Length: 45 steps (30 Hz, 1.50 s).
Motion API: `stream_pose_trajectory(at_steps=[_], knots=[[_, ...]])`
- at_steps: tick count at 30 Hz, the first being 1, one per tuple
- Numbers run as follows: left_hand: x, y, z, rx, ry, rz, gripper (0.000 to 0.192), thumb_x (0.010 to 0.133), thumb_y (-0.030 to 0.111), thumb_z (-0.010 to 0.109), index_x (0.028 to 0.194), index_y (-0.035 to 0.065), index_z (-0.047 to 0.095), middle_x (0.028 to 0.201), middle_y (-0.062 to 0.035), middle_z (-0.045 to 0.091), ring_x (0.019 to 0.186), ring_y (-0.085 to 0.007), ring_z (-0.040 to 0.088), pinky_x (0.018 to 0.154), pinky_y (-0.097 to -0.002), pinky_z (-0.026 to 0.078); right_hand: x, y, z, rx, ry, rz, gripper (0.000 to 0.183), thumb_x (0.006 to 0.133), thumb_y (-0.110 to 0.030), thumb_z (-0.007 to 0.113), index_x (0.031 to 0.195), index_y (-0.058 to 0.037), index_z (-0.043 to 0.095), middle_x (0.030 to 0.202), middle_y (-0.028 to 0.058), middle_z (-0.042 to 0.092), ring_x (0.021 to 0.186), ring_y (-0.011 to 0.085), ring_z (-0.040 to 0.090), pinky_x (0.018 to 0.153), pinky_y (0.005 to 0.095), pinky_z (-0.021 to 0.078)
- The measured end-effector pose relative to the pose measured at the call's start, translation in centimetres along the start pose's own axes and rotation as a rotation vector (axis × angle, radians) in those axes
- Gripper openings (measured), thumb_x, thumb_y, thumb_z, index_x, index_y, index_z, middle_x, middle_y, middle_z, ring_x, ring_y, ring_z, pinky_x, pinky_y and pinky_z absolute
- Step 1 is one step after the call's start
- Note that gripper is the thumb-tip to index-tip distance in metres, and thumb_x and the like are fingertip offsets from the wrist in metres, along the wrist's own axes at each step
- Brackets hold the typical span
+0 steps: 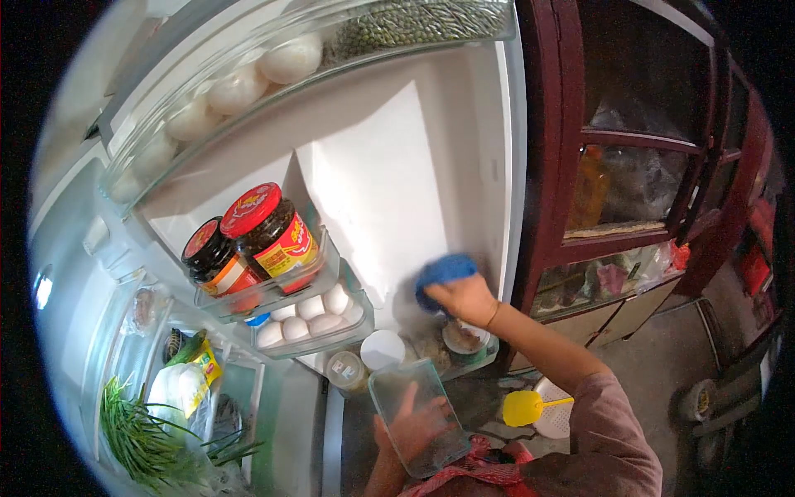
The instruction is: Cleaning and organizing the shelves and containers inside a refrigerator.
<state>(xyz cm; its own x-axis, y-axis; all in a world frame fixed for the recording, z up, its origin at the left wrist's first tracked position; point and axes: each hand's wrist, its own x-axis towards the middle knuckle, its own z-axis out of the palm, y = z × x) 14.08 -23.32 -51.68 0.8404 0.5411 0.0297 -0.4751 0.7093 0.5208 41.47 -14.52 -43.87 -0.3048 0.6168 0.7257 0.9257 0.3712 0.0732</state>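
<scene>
Against the white inner lining of the open refrigerator door (pixel 379 180), my right hand (pixel 463 299) presses a blue cloth (pixel 446 276), slightly blurred. Lower down, my left hand (pixel 416 422) supports a clear plastic door bin (pixel 428 379), its fingers showing through the plastic. Left of the cloth, a door bin holds a red-lidded jar (pixel 273 242) and a darker jar (pixel 217 261). Beneath them sits a bin of white eggs (pixel 310 320). Lidded containers (pixel 382 350) and a small bowl (pixel 464 338) stand in the lowest door shelf, just below my right hand.
A top door shelf (pixel 397 53) bears large white eggs and a green granular food. Green stalks (pixel 133 435) and bagged food fill the refrigerator interior at lower left. To the right stands a dark red cabinet (pixel 559 155). A yellow fly swatter (pixel 522 408) lies by a white strainer (pixel 553 422).
</scene>
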Motion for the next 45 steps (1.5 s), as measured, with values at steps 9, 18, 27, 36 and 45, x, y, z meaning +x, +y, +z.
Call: stream_pose_trajectory(at_steps=[9,18,27,36,45], knots=[[4.2,1.8,6.1,0.161,0.319,-0.122,0.111,0.058,0.077,0.047,0.145,0.0187,0.009,0.141,-0.0281,0.021,0.129,-0.0435,0.024,0.104,-0.0597,0.014,16.6,3.1,-11.1,-0.333,0.569,0.183,0.055,0.076,-0.006,0.046,0.130,0.0012,0.040,0.119,0.0253,0.049,0.087,0.0366,0.058,0.067,0.0414,0.0517],[4.9,2.9,2.9,0.080,-0.178,0.014,0.104,0.071,0.074,0.047,0.144,0.0201,-0.003,0.142,-0.0266,0.019,0.131,-0.0412,0.023,0.104,-0.0589,0.019,9.8,0.7,-4.0,-0.222,0.567,0.404,0.049,0.077,0.001,0.048,0.126,-0.0023,0.045,0.130,0.0242,0.040,0.113,0.0425,0.043,0.095,0.0427,0.0376],[1.6,3.3,1.6,-0.058,-0.160,-0.126,0.098,0.073,0.069,0.051,0.144,0.0244,0.000,0.143,-0.0283,0.015,0.132,-0.0417,0.020,0.105,-0.0577,0.017,0.6,-2.9,1.4,0.194,0.154,0.319,0.039,0.069,0.004,0.054,0.105,-0.0095,0.062,0.101,0.0160,0.059,0.095,0.0321,0.056,0.082,0.0412,0.0463],[2.8,2.5,0.7,-0.376,-0.264,-0.113,0.086,0.078,0.075,0.024,0.143,0.0191,0.018,0.138,-0.0158,0.035,0.128,-0.0349,0.030,0.103,-0.0582,0.022,22.3,0.3,-10.3,0.024,0.748,-0.226,0.048,0.069,0.004,0.055,0.115,-0.0104,0.057,0.092,0.0168,0.060,0.080,0.0342,0.058,0.071,0.0383,0.0479],[2.3,4.4,0.8,0.015,-0.110,0.043,0.091,0.077,0.074,0.036,0.144,0.0194,0.008,0.136,-0.0160,0.039,0.124,-0.0368,0.037,0.098,-0.0547,0.032,17.0,-3.2,-4.0,0.448,0.710,-0.056,0.037,0.074,-0.001,0.054,0.111,-0.0034,0.048,0.086,0.0210,0.057,0.076,0.0405,0.055,0.067,0.0447,0.0448]])
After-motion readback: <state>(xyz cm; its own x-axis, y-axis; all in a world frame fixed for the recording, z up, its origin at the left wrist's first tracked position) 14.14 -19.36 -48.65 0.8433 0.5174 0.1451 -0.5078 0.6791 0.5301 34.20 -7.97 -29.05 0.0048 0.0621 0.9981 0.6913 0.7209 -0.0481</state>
